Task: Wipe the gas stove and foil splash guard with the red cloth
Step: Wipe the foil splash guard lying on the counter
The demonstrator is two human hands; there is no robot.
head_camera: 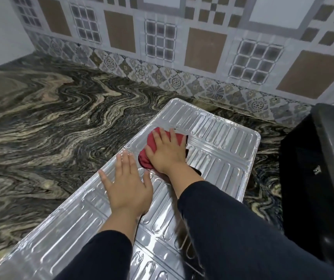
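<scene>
Foil splash guard (pixel 218 138) laid flat on marbled counter (pixel 51 110), red cloth (pixel 152 146) pressed onto it under flat spread right hand (pixel 167 152), left hand (pixel 127 186) splayed flat on foil, black stove (pixel 319 168) at right edge.

Both hands flat, palms down, arms reaching forward in dark long sleeves.

The left hand (pixel 126 185) lies spread, fingers splayed and extended, wrist straight. The right hand (pixel 167 151) sits ahead of it, further from the body, palm pressing down with fingers slightly spread and pointing away; its forearm crosses in from the lower right.
</scene>
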